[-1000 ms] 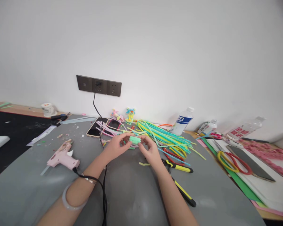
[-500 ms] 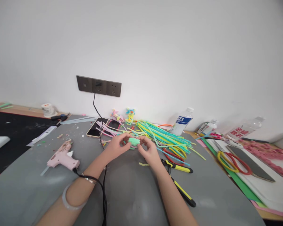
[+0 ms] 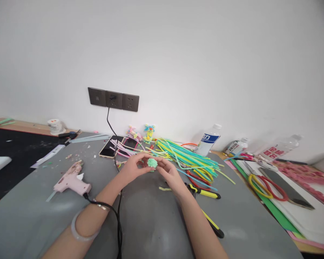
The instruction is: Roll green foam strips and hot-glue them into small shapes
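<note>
My left hand (image 3: 136,168) and my right hand (image 3: 169,174) meet over the middle of the table, both pinching a small mint-green pipe-cleaner bundle (image 3: 152,163). Its bumpy, roundish end faces me; whether it is coiled or folded I cannot tell. Behind my hands lies a loose heap of yellow, green and blue pipe cleaners (image 3: 189,156). Pink pipe cleaners (image 3: 121,147) spread to its left. Close to my right forearm are yellow-and-black pliers (image 3: 209,193), partly hidden by the arm.
A pink hot glue gun (image 3: 72,181) lies at left, its black cord (image 3: 118,223) running under my left forearm. Phones (image 3: 110,146), two small pipe-cleaner figures (image 3: 149,133) and a bottle (image 3: 208,140) stand or lie farther back. Scissors (image 3: 267,187) rest on papers at right.
The mint-green bundle has turned in my fingers: its long ridged side showed before, its round end shows now. My right fingers have shifted slightly left.
</note>
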A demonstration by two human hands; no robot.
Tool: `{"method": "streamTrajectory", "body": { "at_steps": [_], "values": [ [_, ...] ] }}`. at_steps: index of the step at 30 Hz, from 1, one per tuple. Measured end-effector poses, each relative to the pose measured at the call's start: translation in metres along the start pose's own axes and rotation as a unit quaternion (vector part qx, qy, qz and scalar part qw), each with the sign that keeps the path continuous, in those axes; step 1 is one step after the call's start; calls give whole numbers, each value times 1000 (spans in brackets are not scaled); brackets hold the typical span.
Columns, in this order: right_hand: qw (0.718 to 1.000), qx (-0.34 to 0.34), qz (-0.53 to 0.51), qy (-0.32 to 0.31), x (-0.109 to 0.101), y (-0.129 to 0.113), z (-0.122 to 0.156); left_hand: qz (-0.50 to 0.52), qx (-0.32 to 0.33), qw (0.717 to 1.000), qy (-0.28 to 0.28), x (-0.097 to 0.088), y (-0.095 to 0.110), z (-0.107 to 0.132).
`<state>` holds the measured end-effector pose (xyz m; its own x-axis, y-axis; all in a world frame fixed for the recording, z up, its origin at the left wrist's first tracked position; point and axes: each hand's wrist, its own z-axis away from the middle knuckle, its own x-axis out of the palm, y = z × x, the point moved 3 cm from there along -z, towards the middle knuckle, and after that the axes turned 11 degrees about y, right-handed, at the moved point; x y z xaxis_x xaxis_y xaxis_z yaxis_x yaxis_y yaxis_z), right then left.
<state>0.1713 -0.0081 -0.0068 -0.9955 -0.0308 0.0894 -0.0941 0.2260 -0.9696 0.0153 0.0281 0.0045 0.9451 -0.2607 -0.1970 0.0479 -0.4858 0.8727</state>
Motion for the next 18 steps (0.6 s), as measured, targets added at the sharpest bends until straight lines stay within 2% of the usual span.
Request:
{"method": "streamTrajectory", "body": {
  "at_steps": [5, 9, 18],
  "values": [
    [998, -15, 43, 40, -8, 1, -1, -56, 50, 997, 8, -2, -2, -1],
    [996, -33, 62, 49, -11, 2, -2, -78, 89, 993, 22, -4, -1, -1],
    [990, -78, 108, 43, -8, 7, -1, -76, 97, 992, 25, -4, -9, 0]
  ]
}}
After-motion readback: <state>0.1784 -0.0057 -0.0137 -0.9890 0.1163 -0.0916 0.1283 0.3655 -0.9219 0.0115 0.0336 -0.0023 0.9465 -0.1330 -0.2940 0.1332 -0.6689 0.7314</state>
